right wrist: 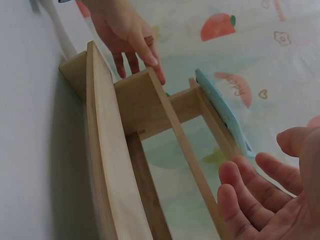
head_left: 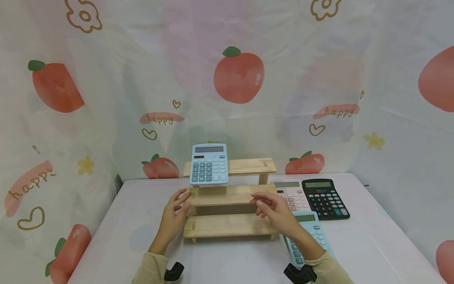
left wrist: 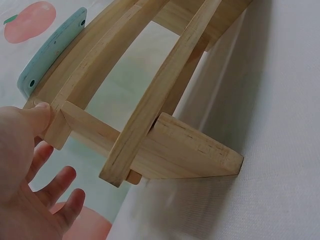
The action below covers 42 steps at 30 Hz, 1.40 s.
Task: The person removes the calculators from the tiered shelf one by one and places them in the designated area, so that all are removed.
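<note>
A three-tier wooden display stand (head_left: 227,225) is on the table. On its top tier, toward the left end, a light blue calculator (head_left: 209,165) leans upright with its keys facing me. My left hand (head_left: 172,217) pinches the left end of the middle board between thumb and index finger, the other fingers spread below, as the left wrist view shows. Near that board's right end, my right hand (head_left: 271,209) hovers with loosely bent fingers and nothing in them. In the right wrist view its fingers (right wrist: 250,192) are apart from the wood.
Right of the stand lie a white calculator with pink keys (head_left: 293,196), a black calculator (head_left: 325,198) and a second light blue calculator (head_left: 313,228), partly covered by my right forearm. A fruit-printed cloth (head_left: 248,130) hangs behind the white-covered table (head_left: 220,260).
</note>
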Each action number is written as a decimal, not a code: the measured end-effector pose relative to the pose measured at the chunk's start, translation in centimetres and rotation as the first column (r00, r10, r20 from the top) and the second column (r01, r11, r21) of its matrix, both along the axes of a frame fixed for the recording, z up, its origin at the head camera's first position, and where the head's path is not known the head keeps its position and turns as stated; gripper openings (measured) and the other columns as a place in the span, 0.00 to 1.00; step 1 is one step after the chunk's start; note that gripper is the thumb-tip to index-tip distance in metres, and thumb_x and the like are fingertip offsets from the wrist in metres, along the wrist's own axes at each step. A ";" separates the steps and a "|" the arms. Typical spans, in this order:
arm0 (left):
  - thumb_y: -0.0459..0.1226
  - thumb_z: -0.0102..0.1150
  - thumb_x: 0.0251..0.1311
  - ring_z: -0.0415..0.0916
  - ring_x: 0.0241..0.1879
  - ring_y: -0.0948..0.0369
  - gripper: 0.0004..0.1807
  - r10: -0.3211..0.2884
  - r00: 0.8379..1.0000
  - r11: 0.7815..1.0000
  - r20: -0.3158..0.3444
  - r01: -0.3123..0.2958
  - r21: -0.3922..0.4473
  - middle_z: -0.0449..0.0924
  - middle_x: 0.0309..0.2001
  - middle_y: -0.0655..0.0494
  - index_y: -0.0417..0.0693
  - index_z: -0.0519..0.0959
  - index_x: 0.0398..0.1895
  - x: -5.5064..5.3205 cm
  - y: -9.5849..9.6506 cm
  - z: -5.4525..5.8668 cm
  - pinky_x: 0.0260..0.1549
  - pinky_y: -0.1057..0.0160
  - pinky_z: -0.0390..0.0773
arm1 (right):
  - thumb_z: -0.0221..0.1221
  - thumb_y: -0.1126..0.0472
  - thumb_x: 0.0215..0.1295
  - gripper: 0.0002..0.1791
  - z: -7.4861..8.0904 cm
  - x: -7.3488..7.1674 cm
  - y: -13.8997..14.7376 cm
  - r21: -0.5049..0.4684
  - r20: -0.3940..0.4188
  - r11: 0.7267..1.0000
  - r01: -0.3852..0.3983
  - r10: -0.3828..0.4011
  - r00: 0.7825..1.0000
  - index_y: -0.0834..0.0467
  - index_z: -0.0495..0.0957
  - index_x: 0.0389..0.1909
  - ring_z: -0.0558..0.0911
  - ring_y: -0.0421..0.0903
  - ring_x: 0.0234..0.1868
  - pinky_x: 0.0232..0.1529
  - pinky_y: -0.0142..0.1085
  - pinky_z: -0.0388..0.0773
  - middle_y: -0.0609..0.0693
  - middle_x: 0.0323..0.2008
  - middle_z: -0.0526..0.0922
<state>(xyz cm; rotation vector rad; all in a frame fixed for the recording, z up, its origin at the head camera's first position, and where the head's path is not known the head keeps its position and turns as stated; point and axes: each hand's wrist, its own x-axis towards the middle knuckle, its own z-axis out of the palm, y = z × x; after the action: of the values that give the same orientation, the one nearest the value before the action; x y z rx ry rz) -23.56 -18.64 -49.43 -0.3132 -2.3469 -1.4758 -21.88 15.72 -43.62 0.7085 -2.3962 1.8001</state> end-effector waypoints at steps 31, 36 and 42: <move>0.37 0.57 0.72 0.67 0.71 0.42 0.20 -0.014 1.000 1.000 -0.008 0.014 0.009 0.68 0.72 0.44 0.42 0.78 0.65 0.1 0.0 -0.1 0.56 0.36 0.75 | 0.52 0.62 0.77 0.19 1.3 -2.0 -3.1 -0.035 0.092 0.999 -0.001 0.004 0.996 0.70 0.75 0.60 0.84 0.39 0.35 0.37 0.33 0.84 0.70 0.55 0.80; 0.37 0.57 0.72 0.66 0.71 0.42 0.21 -0.014 1.000 1.000 -0.006 0.014 0.016 0.69 0.72 0.45 0.43 0.78 0.65 0.1 0.1 -0.1 0.56 0.36 0.75 | 0.52 0.63 0.77 0.19 1.7 -2.1 -3.6 -0.038 0.097 0.999 -0.009 0.013 0.995 0.71 0.74 0.60 0.84 0.42 0.36 0.38 0.34 0.84 0.70 0.56 0.79; 0.37 0.58 0.71 0.67 0.71 0.43 0.20 -0.010 1.000 1.000 -0.011 0.010 0.018 0.69 0.72 0.45 0.43 0.78 0.65 0.1 0.1 -0.1 0.56 0.38 0.75 | 0.52 0.63 0.77 0.18 2.2 -2.4 -4.3 -0.043 0.115 0.999 0.001 0.004 0.993 0.68 0.75 0.61 0.85 0.47 0.39 0.38 0.33 0.83 0.69 0.57 0.79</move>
<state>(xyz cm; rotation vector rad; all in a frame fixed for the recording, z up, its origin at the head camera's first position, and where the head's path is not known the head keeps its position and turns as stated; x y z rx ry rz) -23.48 -18.59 -49.53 -0.3277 -2.3256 -1.4956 -24.26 11.40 -41.40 0.6180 -2.4191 1.9374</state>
